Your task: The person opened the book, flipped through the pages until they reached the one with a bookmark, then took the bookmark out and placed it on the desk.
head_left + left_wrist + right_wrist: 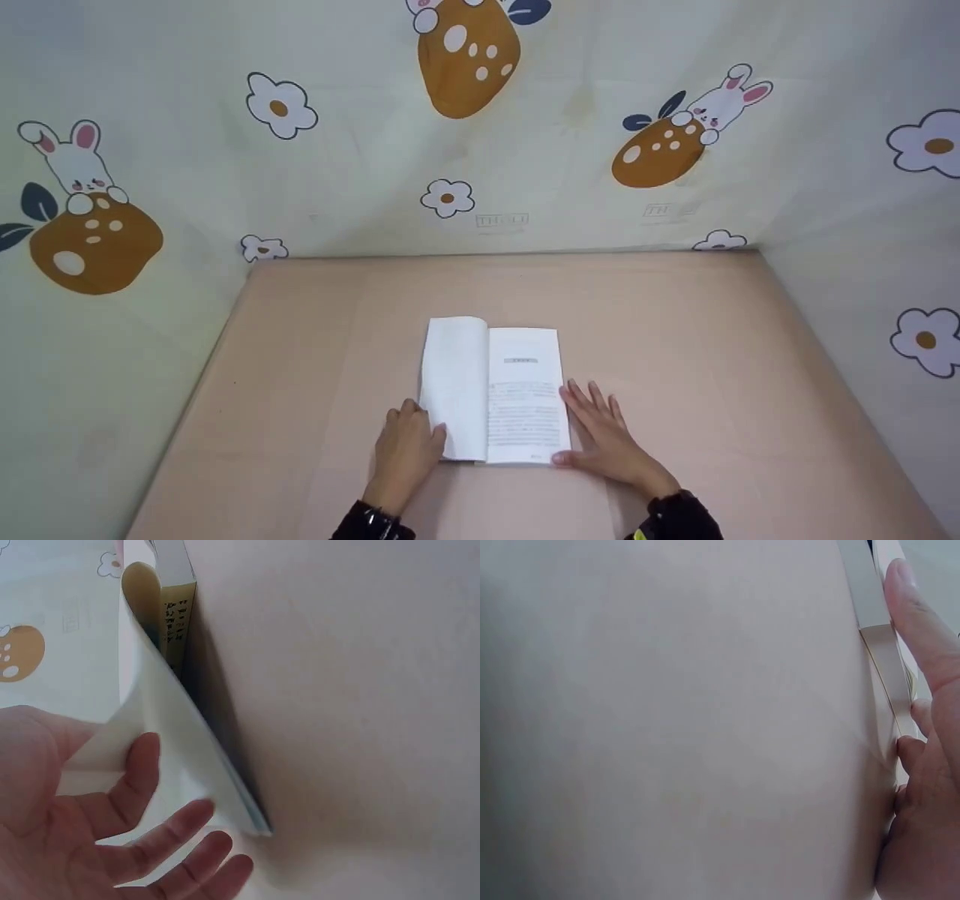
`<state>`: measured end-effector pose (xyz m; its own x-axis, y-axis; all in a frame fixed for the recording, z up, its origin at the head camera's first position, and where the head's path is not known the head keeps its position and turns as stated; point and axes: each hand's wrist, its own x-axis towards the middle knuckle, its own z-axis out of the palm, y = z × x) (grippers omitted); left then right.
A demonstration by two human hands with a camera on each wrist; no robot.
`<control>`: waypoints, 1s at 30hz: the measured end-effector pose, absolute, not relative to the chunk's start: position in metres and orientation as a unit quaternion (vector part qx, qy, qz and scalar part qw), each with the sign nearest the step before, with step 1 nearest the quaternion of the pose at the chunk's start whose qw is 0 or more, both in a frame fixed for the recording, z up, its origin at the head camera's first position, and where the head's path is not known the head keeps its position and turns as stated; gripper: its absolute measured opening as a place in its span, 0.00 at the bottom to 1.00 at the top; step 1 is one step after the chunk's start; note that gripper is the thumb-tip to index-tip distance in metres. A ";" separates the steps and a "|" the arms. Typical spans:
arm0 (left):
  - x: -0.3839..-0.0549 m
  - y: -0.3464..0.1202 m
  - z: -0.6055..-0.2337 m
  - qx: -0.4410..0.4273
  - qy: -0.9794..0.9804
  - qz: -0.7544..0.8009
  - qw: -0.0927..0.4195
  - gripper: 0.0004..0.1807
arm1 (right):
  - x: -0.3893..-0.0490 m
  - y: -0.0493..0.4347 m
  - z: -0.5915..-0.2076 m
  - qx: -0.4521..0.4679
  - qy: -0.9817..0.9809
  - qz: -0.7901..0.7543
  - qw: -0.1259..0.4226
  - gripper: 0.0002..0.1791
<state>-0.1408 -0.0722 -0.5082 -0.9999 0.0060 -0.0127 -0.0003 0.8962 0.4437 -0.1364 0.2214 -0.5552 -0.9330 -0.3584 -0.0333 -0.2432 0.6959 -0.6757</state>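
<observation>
An open book (523,420) lies near the front of the table. Its left side, a bowed blank white leaf (456,390), curves up from the spine; printed text covers the right page. My left hand (409,446) holds the outer edge of that left side, thumb on top. The left wrist view shows its fingers (139,784) bent behind the lifted leaf (176,720), with the thumb hidden. At the other side, my right hand (604,446) rests with fingers spread along the book's right edge. Its thumb (919,622) lies on the page's lower right corner.
The book is on a beige-pink tabletop (337,337). Pale cloth walls (360,195) printed with rabbits, flowers and brown fruit shapes rise at the back and both sides. Dark sleeves (679,517) cover the wrists.
</observation>
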 end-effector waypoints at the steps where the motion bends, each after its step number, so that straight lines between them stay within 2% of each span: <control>1: -0.141 -0.072 -0.507 0.003 0.975 0.220 0.007 0.18 | -0.137 0.221 -0.556 -0.164 0.918 -0.353 0.080 0.55; 5: -0.143 -0.073 -0.506 0.012 0.981 0.193 0.012 0.15 | -0.137 0.221 -0.556 -0.164 0.918 -0.354 0.078 0.55; 8: -0.142 -0.073 -0.507 0.010 0.984 0.177 0.036 0.13 | -0.137 0.221 -0.556 -0.163 0.916 -0.358 0.082 0.55; 13: -0.143 -0.073 -0.508 0.002 0.986 0.154 0.059 0.14 | -0.136 0.221 -0.555 -0.157 0.915 -0.361 0.088 0.55; 21: -0.147 -0.070 -0.508 -0.011 0.992 0.119 0.045 0.29 | -0.137 0.222 -0.555 -0.157 0.918 -0.354 0.087 0.55; 24: -0.147 -0.067 -0.507 -0.004 0.995 0.097 0.025 0.36 | -0.136 0.221 -0.555 -0.155 0.916 -0.360 0.087 0.55; 27: -0.146 -0.063 -0.507 0.026 0.997 0.079 -0.009 0.41 | -0.136 0.220 -0.555 -0.148 0.914 -0.367 0.089 0.54; 30: -0.144 -0.059 -0.508 0.087 0.994 0.060 -0.034 0.41 | -0.136 0.219 -0.555 -0.143 0.914 -0.370 0.089 0.54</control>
